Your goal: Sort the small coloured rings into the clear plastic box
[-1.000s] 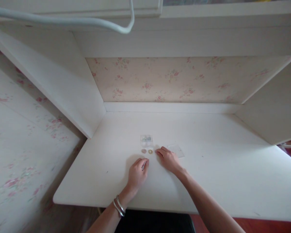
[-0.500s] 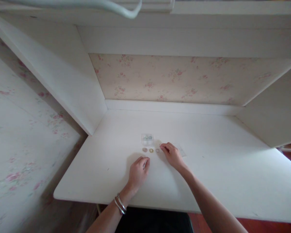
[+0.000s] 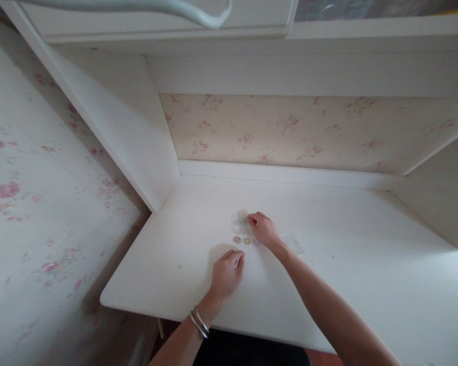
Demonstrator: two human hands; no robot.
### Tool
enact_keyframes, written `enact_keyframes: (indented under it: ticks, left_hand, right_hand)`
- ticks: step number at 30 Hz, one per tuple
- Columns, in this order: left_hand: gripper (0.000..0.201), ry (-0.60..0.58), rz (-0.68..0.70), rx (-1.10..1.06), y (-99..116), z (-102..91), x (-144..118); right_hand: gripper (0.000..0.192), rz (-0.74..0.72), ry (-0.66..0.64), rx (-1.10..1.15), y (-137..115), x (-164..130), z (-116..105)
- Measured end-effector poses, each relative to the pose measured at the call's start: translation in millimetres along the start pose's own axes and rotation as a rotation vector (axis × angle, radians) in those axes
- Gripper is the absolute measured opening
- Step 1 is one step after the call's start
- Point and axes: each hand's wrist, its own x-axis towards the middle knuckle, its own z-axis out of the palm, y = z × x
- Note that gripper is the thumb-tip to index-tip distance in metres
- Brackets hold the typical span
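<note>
My right hand (image 3: 264, 230) is closed in a pinch over the right side of a small clear plastic box (image 3: 237, 223), which has greenish bits inside. What its fingertips hold, if anything, is too small to make out. Just in front of the box lies a row of small ring-like pieces: a pinkish one (image 3: 236, 239), a gold one (image 3: 247, 241) and a pale one (image 3: 256, 241) partly behind my right hand. My left hand (image 3: 227, 273) rests curled on the desk nearer to me, thumb against fingers, and what may be inside is hidden.
A clear flat lid or sheet (image 3: 293, 243) lies right of my right wrist. The white desk (image 3: 148, 284) is bounded by a left side panel (image 3: 137, 137) and a back ledge (image 3: 282, 174). Overhead is a cabinet with a curved pale bar (image 3: 168, 6) in front of it.
My right hand has moved up and left, from beside the row of ring-like pieces to the clear box. My left hand stays curled on the desk. The camera view has shifted slightly.
</note>
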Motion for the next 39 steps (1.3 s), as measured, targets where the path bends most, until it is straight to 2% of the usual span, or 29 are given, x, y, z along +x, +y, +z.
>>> enact_keyframes:
  ticks: [4,9,13,17,26,35,39]
  left_hand:
    - [0.025,-0.011,0.012,0.015,1,-1.3,0]
    - [0.024,-0.047,0.021,0.042,4,-1.4,0]
    - [0.023,-0.092,-0.005,0.109,10,1.4,3]
    - [0.021,-0.194,0.005,0.153,19,4.2,13]
    - [0.026,-0.255,0.136,0.398,37,13.5,52]
    - [0.026,-0.334,0.216,0.586,38,27.8,62]
    - [0.027,-0.361,0.202,0.661,41,32.6,63]
  right_hand:
    - [0.027,0.017,0.084,0.052,7,-11,-12]
    - [0.034,0.132,0.136,0.200,15,-48,-29]
    - [0.035,0.197,0.102,0.320,17,-87,-25]
    - [0.035,0.243,0.110,0.364,17,-113,-16]
    - [0.029,0.140,0.115,0.334,14,-115,-17]
    - [0.027,0.125,0.107,0.327,18,-116,-17]
    - [0.026,0.114,0.105,0.333,17,-115,-18]
